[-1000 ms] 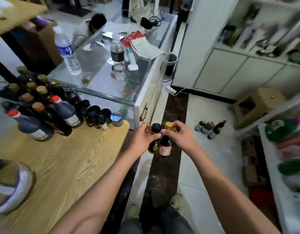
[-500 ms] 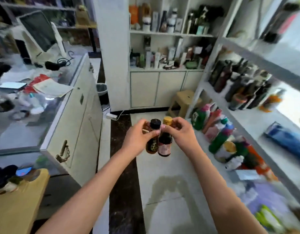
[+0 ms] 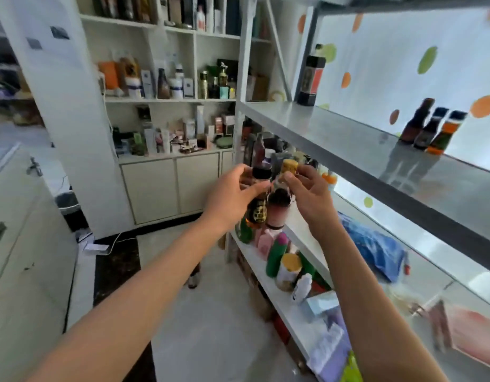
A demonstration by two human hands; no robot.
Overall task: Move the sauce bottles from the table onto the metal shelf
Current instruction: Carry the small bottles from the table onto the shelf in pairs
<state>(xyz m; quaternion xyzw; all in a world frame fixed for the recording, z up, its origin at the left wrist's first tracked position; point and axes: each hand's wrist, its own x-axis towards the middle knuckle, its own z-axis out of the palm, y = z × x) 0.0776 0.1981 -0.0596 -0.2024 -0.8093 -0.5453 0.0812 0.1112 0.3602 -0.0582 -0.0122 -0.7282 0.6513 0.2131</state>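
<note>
Two small dark sauce bottles hang side by side in front of me. My left hand (image 3: pixel 230 197) grips the black-capped bottle (image 3: pixel 258 210) by its neck. My right hand (image 3: pixel 307 194) grips the yellow-capped bottle (image 3: pixel 279 202) by its neck. Both bottles touch each other and sit just left of the metal shelf (image 3: pixel 348 139), below its upper grey board. On that board stand three sauce bottles (image 3: pixel 431 130) at the right and one tall dark bottle (image 3: pixel 311 78) at the far end. The table is out of view.
Lower shelf boards hold several coloured bottles (image 3: pixel 276 255) and a blue bag (image 3: pixel 376 249). A white cabinet with shelves of boxes (image 3: pixel 169 128) stands behind. A white counter (image 3: pixel 23 230) runs along the left, with a bin (image 3: pixel 67 202) beside it. Tiled floor (image 3: pixel 210 326) lies between.
My view has turned right from the table to the metal shelf. Both hands have carried the two bottles up and toward the shelf, keeping the same grip.
</note>
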